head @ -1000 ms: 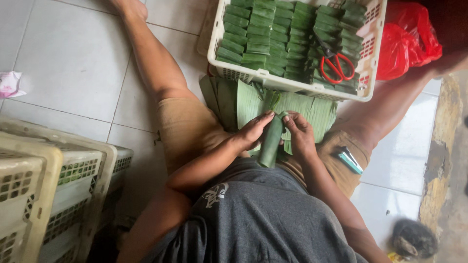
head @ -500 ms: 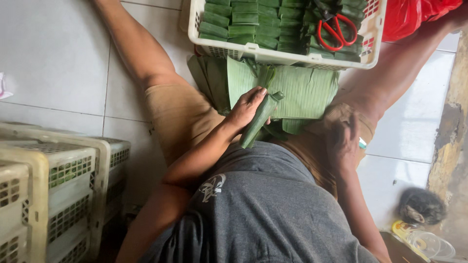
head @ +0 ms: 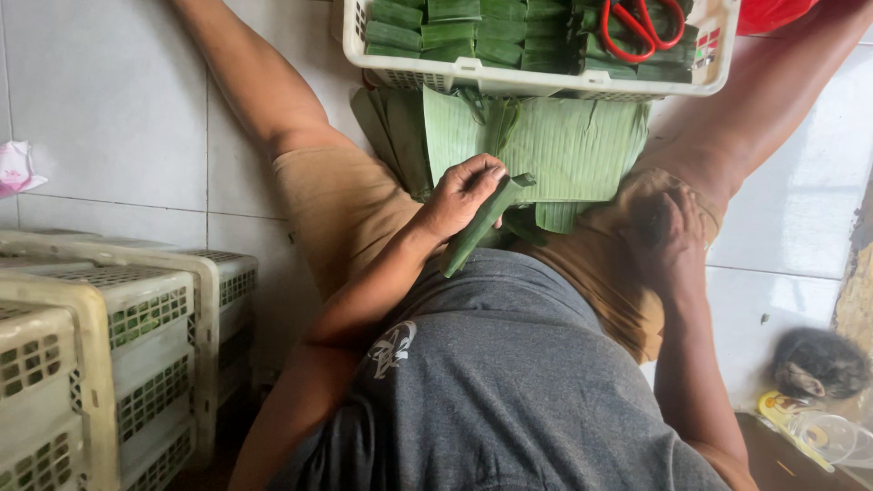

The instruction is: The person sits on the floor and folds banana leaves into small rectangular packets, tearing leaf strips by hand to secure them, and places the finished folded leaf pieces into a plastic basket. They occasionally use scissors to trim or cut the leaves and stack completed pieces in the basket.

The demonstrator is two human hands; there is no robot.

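I sit on the tiled floor with my legs spread. My left hand (head: 462, 194) grips a rolled green leaf parcel (head: 475, 232) over my lap, with one end sticking out past the fingers. My right hand (head: 670, 238) lies blurred on my right thigh, its fingers curled downward; whether it holds anything is unclear. A stack of flat banana leaves (head: 568, 145) lies between my thighs. Just beyond it stands a white plastic basket (head: 536, 84) filled with several folded leaf parcels (head: 473, 32) and red-handled scissors (head: 637, 23).
Cream slatted plastic crates (head: 136, 309) stand stacked at my left. A pink scrap (head: 14, 168) lies at the far left edge. A grey furry animal (head: 818, 362) is curled at the lower right beside a clear plastic container (head: 823, 435). A red bag (head: 773, 11) sits beyond the basket.
My right hand let go of the rolled parcel and moved right onto my thigh. My left hand kept the parcel and tilted it. The view shifted toward my body.
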